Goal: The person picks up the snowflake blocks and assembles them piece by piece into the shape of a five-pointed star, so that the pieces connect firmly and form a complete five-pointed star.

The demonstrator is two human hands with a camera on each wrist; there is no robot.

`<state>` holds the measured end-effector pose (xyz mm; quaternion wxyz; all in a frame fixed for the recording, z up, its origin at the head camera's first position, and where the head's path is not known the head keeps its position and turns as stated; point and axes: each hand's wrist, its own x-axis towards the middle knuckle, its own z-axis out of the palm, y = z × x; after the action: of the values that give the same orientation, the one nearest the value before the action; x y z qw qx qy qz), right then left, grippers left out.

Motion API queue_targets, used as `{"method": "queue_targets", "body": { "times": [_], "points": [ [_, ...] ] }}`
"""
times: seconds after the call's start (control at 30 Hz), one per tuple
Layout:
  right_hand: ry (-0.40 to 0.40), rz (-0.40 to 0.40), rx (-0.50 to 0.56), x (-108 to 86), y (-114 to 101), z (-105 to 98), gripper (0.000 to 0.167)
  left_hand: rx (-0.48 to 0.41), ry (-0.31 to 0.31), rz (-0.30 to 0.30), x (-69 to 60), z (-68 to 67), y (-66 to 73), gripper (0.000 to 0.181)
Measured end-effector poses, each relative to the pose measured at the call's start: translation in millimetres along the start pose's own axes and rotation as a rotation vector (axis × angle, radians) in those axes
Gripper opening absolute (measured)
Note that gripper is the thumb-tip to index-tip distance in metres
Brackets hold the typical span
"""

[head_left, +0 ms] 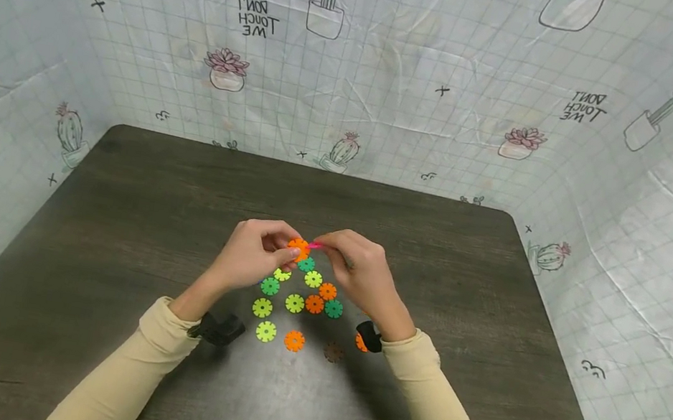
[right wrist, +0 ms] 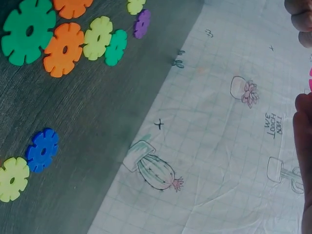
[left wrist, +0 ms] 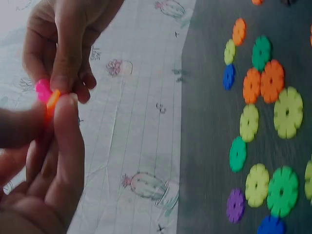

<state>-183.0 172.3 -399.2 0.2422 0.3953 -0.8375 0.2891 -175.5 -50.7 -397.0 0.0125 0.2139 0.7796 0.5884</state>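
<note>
Raised over the table, the left hand (head_left: 254,256) pinches an orange notched disc (head_left: 298,248) between thumb and fingers. The right hand (head_left: 364,272) pinches a pink disc (head_left: 316,245), seen nearly edge-on, against the orange one's upper right edge. In the left wrist view the pink disc (left wrist: 44,89) and the orange disc (left wrist: 52,101) meet between the fingertips of the left hand (left wrist: 44,156) and right hand (left wrist: 70,46). How deeply their notches engage, I cannot tell. Only part of the right hand (right wrist: 304,131) shows at the right wrist view's edge.
Several loose discs lie beneath and in front of the hands, among them yellow-green (head_left: 266,331), orange (head_left: 294,341), green (head_left: 333,309) and brown (head_left: 334,352). Blue (right wrist: 42,150) and purple (left wrist: 235,205) ones show in the wrist views. A patterned cloth (head_left: 392,102) surrounds the dark table (head_left: 150,189).
</note>
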Motion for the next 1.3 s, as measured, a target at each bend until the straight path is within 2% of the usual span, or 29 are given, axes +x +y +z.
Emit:
{"method": "queue_targets", "body": {
  "times": [0.23, 0.4, 0.5, 0.57, 0.67, 0.73, 0.8, 0.87, 0.93, 1.0, 1.07, 1.2, 1.3],
  "points": [
    [-0.013, -0.096, -0.037, 1.7, -1.9, 10.7, 0.015, 0.085, 0.083, -0.036, -3.0, 2.3, -2.2, 0.008],
    [-0.052, -0.140, -0.079, 3.1, -4.6, 17.6, 0.018, 0.101, 0.084, -0.092, -8.2, -0.5, -6.4, 0.010],
    [-0.071, -0.121, -0.042, 7.0, -3.2, 19.0, 0.019, 0.084, 0.076, -0.099, -9.9, -5.1, -10.3, 0.009],
    [-0.110, -0.062, 0.008, 12.4, 0.7, 18.3, 0.027, 0.070, 0.079, -0.088, -10.5, -9.5, -12.2, 0.009],
    [-0.232, 0.126, 0.058, 24.2, 11.2, 17.5, 0.039, 0.040, 0.102, -0.073, -10.2, -16.3, -12.8, 0.012],
    [-0.377, 0.278, 0.045, 31.3, 21.4, 21.0, 0.043, 0.029, 0.117, -0.070, -10.4, -20.0, -11.8, 0.016],
    [-0.554, 0.409, -0.008, 35.6, 32.2, 29.2, 0.040, 0.028, 0.127, -0.084, -10.2, -21.8, -11.4, 0.016],
    [-0.730, 0.494, -0.055, 35.6, 42.2, 41.3, 0.038, 0.035, 0.129, -0.100, -10.6, -21.9, -11.3, 0.016],
    [-0.849, 0.555, -0.085, 31.8, 50.0, 54.0, 0.038, 0.027, 0.123, -0.120, -11.1, -20.7, -11.4, 0.017],
    [-0.896, 0.610, -0.092, 26.5, 55.0, 64.1, 0.037, 0.006, 0.113, -0.138, -11.2, -18.7, -11.5, 0.018],
    [-0.900, 0.657, -0.091, 21.8, 57.8, 70.7, 0.035, -0.030, 0.101, -0.150, -10.9, -17.1, -11.1, 0.020],
    [-0.862, 0.712, -0.069, 17.9, 59.4, 74.9, 0.030, -0.090, 0.092, -0.162, -10.0, -16.2, -9.9, 0.022],
    [-0.828, 0.710, -0.032, 16.4, 59.4, 72.9, 0.027, -0.103, 0.090, -0.164, -10.3, -17.3, -9.7, 0.023]
  ]
}}
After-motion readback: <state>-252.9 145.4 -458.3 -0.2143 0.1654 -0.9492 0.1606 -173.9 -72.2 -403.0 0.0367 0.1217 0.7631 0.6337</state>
